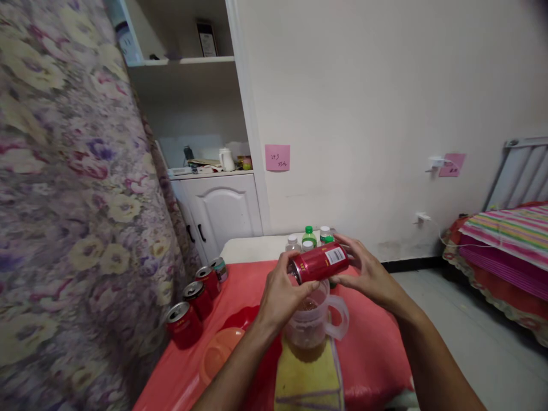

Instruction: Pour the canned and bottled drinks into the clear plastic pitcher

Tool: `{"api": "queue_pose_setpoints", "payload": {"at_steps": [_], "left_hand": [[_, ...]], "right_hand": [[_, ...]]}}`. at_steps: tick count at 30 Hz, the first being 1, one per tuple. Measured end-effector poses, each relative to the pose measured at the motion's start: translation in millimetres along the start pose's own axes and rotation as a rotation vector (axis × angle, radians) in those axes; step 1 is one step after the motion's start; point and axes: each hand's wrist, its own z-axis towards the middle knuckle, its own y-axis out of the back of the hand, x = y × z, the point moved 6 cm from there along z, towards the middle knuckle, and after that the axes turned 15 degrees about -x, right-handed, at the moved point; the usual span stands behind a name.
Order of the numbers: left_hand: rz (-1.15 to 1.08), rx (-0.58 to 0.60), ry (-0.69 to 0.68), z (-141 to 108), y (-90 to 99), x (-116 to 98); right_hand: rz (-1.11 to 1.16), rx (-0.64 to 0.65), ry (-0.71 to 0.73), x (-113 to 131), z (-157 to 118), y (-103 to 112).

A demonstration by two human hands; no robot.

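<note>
Both hands hold a red drink can [321,262], which lies nearly on its side above a clear plastic pitcher [307,328]. My left hand [280,294] grips the can's top end, hiding most of the opening. At the base end, my right hand [368,277] has its thumb below and its fingers above. Some brownish liquid shows inside the pitcher, whose handle points right. Under the pitcher lies a yellow cloth [310,379] on the red table cover [363,359].
Several cans, including a red can [184,325], line the table's left edge. An orange plastic container [220,348] and a red dish [242,317] sit left of the pitcher. Several bottles, one a green-capped bottle [309,235], stand behind the can. A floral curtain [77,228] hangs at left.
</note>
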Motion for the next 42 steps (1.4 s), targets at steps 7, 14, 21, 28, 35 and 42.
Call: {"api": "queue_pose_setpoints", "payload": {"at_steps": [7,14,21,28,35,42], "left_hand": [[-0.016,0.007,-0.011,1,-1.2,-5],[-0.032,0.014,-0.01,1,-3.1,4],[-0.055,-0.014,-0.024,-1,12.4,15],[0.006,-0.431,0.045,-29,100.0,63],[0.346,-0.592,0.184,-85,202.3,163],[0.386,-0.613,0.436,-120,261.1,261]], "right_hand": [[0.272,0.024,-0.304,-28,2,-10],[0.327,-0.064,-0.351,-24,0,-19],[0.412,-0.115,-0.421,-31,0,-21],[0.398,-0.13,-0.429,-23,-1,-17],[0.374,-0.124,-0.414,-24,-1,-14],[0.365,-0.138,-0.41,-19,2,-10]]}}
